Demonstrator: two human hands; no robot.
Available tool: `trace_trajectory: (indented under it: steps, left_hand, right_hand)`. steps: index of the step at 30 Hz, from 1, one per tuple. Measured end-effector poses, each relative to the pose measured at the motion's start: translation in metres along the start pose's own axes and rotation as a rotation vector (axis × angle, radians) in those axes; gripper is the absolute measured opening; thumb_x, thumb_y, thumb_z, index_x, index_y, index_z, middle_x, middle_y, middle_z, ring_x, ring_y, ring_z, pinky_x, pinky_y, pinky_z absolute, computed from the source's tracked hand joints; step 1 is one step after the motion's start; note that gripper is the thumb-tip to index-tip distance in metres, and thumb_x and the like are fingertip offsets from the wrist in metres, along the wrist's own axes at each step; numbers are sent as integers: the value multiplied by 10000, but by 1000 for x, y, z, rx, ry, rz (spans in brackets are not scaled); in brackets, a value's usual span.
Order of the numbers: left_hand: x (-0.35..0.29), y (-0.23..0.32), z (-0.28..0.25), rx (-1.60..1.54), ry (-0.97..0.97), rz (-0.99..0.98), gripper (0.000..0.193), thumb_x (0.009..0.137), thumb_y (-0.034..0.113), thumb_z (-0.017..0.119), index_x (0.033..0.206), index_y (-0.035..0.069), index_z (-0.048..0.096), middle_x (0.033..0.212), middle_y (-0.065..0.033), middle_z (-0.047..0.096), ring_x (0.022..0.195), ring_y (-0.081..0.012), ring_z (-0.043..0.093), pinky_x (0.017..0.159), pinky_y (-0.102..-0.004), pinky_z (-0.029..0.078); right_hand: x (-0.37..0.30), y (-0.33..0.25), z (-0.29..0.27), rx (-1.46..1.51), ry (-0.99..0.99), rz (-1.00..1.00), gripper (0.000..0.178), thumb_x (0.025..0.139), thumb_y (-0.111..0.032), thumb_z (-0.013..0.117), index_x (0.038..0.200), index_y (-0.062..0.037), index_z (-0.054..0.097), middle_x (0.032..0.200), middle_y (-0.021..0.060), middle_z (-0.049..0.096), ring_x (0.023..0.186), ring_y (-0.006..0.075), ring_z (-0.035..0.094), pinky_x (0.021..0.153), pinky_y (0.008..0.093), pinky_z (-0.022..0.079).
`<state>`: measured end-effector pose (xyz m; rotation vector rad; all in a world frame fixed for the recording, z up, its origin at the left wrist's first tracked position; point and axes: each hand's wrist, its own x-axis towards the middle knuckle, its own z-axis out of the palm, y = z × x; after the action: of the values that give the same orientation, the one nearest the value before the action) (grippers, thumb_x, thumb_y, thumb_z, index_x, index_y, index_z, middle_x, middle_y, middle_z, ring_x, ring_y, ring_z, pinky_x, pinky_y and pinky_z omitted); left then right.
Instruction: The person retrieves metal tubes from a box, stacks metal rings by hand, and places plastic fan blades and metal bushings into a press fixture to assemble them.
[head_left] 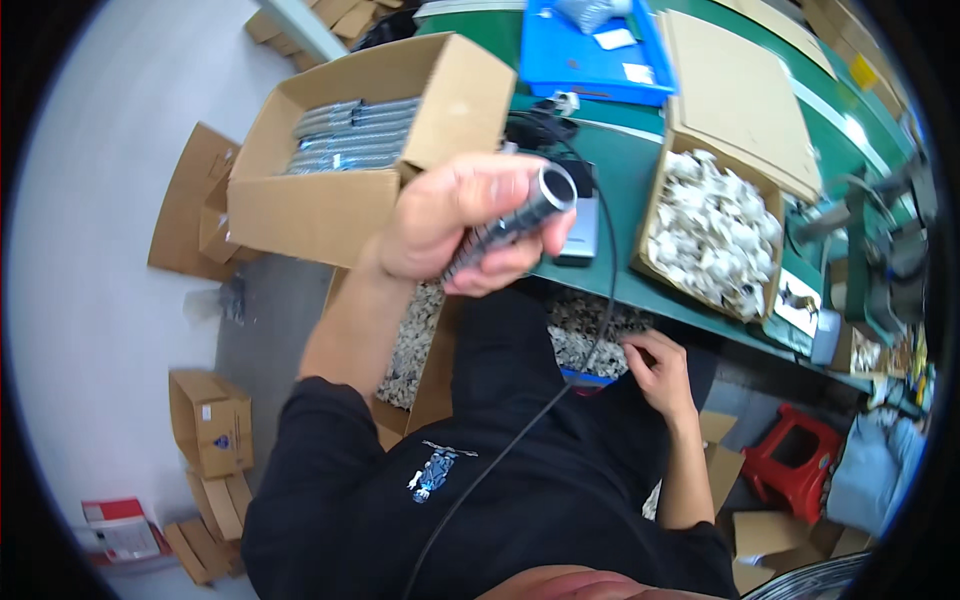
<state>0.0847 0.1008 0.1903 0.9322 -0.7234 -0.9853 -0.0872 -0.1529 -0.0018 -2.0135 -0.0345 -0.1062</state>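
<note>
My left hand [465, 215] is raised at the middle of the head view, wrapped round a ribbed silver metal tube [505, 232]. The tube tilts up to the right, and its round, hollow end faces me. My right hand [662, 372] is low, beside my lap, with its fingers loosely bent and apart. Its fingertips reach the edge of a bin of small black-and-white parts [585, 345] under the table edge. I see nothing held in it. To the left of the raised hand, a cardboard box [310, 215] holds several similar silver tubes [355, 140] in rows.
On the green table [625, 170] stand a carton of white parts [715, 235], a blue tray [600, 75] and a small silver-grey device [582, 230]. A black cable [612, 270] runs down across my lap. Another box of mixed parts [408, 345] sits by my left leg. A red stool [795, 460] stands right.
</note>
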Motion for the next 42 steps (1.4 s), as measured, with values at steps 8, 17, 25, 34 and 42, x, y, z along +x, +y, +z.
trace_trajectory:
  steps: [8, 17, 25, 34, 42]
  left_hand:
    - [43, -83, 59, 18, -114, -281, 403, 1015, 384, 473, 990, -6, 571, 618, -1, 466, 433, -26, 374, 376, -167, 299]
    - [32, -87, 61, 125, -9, -358, 374, 1017, 362, 480, 1012, -6, 548, 634, 15, 453, 455, -19, 375, 394, -167, 288]
    - [0, -77, 35, 79, 93, -265, 396, 1008, 373, 490, 1008, -19, 543, 632, -1, 461, 453, -26, 370, 400, -172, 290]
    - [8, -99, 50, 134, 51, -303, 441, 987, 389, 521, 983, -52, 533, 616, -23, 468, 425, -42, 382, 377, -181, 297]
    - [-18, -108, 14, -202, 113, -222, 461, 963, 420, 536, 879, -29, 472, 572, -53, 425, 376, -91, 375, 315, -214, 299]
  right_hand:
    - [12, -124, -54, 460, 304, -216, 262, 803, -5, 699, 1065, -18, 682, 815, 40, 605, 672, 90, 564, 535, 207, 416]
    - [3, -93, -54, 315, 166, -364, 322, 796, -22, 740, 1110, -20, 671, 913, 43, 599, 746, 65, 572, 530, 174, 444]
    - [1, -107, -68, 512, 155, -195, 283, 815, -38, 733, 1093, -34, 679, 963, 53, 616, 716, 74, 558, 514, 195, 446]
    - [15, -98, -38, 500, 85, -433, 245, 828, -2, 710, 1071, 1, 672, 967, 59, 601, 682, 82, 577, 475, 193, 471]
    - [5, -49, -108, 163, 776, -58, 215, 823, -57, 738, 1021, 13, 691, 859, 70, 608, 624, 98, 590, 424, 200, 474]
